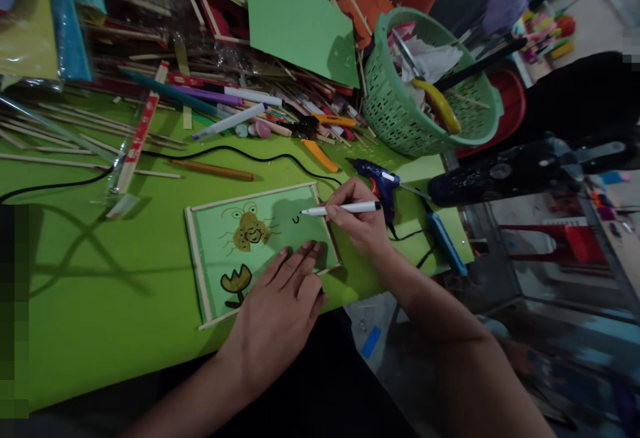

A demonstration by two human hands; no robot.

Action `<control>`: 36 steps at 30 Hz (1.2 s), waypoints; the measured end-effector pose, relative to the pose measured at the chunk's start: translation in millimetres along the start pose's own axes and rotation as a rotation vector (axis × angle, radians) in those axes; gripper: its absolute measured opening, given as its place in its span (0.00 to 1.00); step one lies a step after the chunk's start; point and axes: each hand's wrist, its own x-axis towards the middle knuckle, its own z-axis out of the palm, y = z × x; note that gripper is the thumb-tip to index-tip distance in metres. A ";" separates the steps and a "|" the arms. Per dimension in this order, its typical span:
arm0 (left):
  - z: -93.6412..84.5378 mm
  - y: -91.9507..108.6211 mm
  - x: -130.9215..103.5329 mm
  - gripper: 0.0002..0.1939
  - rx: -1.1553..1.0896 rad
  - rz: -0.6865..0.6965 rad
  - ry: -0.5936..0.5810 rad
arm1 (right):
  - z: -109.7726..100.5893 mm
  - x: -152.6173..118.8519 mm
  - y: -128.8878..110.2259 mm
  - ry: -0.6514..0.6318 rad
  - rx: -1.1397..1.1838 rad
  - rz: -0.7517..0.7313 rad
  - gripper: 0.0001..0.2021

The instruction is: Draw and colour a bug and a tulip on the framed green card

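Observation:
A green card (290, 245) edged with thin wooden sticks lies on the green table. It bears a yellow-brown bug drawing (250, 233) with black dots and thin legs, and below that a yellow flower (237, 281) outlined in black. My right hand (361, 219) grips a white marker (345, 209) with a black end; its tip is at a small black curved mark (296, 220) on the card's upper right part. Across the lower edge of the card, my left hand (287, 291) rests flat, fingers stretched out, covering part of the surface.
Beyond the card are pens (230, 121), wooden sticks (45, 135), orange-handled pliers (320, 153) and a black cord (220, 150). A blue glue gun (383, 185) lies right of the card. Behind it stands a green basket (400, 105) with papers and a yellow-handled tool.

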 end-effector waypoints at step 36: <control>-0.2 0.6 0.0 0.10 -0.010 0.003 0.001 | 3.0 2.2 -2.0 -0.018 -0.078 -0.047 0.07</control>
